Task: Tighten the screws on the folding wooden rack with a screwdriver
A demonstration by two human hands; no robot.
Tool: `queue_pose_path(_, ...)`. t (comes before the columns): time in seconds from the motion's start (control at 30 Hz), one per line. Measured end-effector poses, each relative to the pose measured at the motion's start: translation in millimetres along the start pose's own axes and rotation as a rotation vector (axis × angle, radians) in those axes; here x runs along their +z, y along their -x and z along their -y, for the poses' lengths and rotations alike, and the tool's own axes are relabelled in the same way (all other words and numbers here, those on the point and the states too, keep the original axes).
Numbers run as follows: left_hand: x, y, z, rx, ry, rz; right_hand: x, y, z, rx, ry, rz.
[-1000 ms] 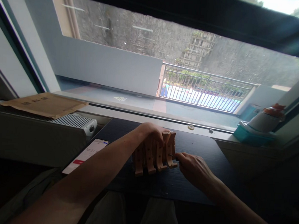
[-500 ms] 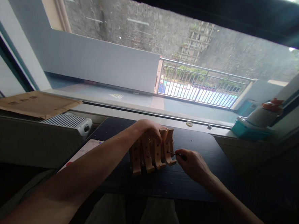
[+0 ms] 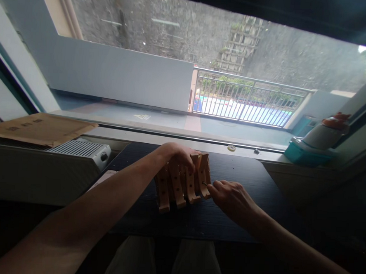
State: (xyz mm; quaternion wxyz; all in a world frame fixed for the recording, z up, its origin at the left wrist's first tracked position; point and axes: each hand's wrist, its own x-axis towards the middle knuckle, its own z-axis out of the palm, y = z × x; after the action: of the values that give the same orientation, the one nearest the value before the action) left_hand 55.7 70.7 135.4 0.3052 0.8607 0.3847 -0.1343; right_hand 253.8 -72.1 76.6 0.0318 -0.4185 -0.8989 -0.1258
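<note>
The light-brown, hook-ended wooden slats (image 3: 177, 191) at lower centre look smooth; the black, round-cornered table (image 3: 237, 169) shows fine wood-like grain. The flat brown envelope (image 3: 42, 129) at left is matt paper; the teal box (image 3: 307, 153) at right, smooth plastic.

– Is there any lettering you can read in this view?
– None for certain. The brown paper envelope (image 3: 56, 128) carries dark printing in three short groups set in a row, but the characters are too blurred to make out.
– And the pale triangular sign (image 3: 142, 116) on the walkway floor (image 3: 168, 120) outside?
– It bears a small marking, too faint to read.
– The smartphone (image 3: 105, 177), then?
– Its screen is mostly hidden behind the left forearm (image 3: 114, 197), and the strip that shows gives no legible digits.
</note>
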Motion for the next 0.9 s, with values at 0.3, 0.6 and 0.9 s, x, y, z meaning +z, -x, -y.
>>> queue_pose_path(0.3,-0.9,-1,-1,-0.023,0.023,0.020,5,-3,-6,0.484,-0.481,-0.040)
queue_pose_path(0.6,-0.4,1,-1,-0.025,0.017,0.020,-16,2,-3,0.156,-0.022,0.048)
queue_pose_path(0.9,-4.4,-2,3,-0.036,0.103,0.075,-5,5,-9,0.000,0.022,-0.007)
